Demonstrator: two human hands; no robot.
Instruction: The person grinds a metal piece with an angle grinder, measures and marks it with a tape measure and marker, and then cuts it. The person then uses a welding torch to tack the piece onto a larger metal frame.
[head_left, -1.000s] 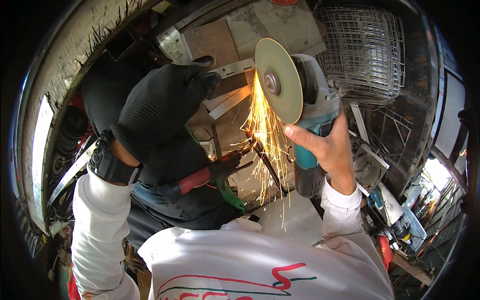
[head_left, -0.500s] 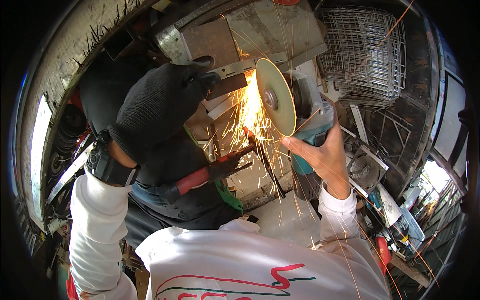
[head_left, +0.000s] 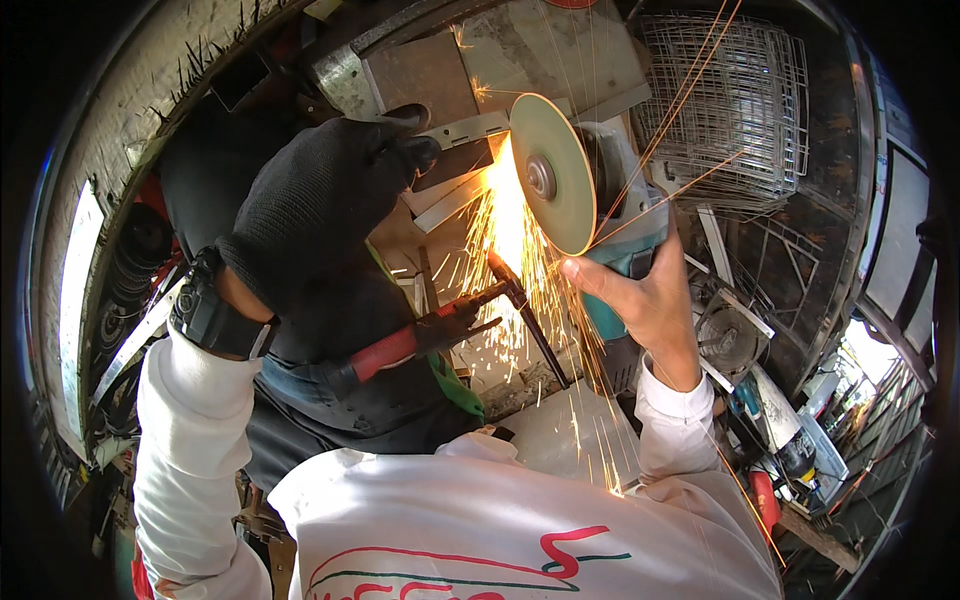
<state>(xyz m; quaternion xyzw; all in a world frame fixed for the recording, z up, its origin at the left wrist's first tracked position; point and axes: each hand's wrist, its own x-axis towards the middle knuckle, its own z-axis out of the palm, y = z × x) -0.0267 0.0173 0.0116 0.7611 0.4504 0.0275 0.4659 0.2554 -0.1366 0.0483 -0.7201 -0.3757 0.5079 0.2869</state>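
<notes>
My left hand (head_left: 320, 190), in a black knit glove with a watch at the wrist, pinches a flat metal strip (head_left: 465, 130) with small holes along it. My bare right hand (head_left: 645, 305) is wrapped round a teal angle grinder (head_left: 605, 315). The grinder's large pale cutting disc (head_left: 552, 185) meets the strip to the right of my gloved fingers. A bright stream of sparks (head_left: 510, 215) pours down from the contact, hiding the cut itself. Below it lies a red-handled tool (head_left: 385, 355) with a dark head crossing the sparks.
Wire mesh racks (head_left: 725, 110) are stacked at the far right. Beyond the strip lie flat metal plates (head_left: 550, 55). A round fan-like part (head_left: 728, 335) sits right of my right wrist. A weathered board (head_left: 110, 180) with dark bristly bits curves along the left.
The grinder and its disc have shifted slightly upward. The spark stream is thicker and reaches lower. My left hand has barely moved and keeps its grip on the strip.
</notes>
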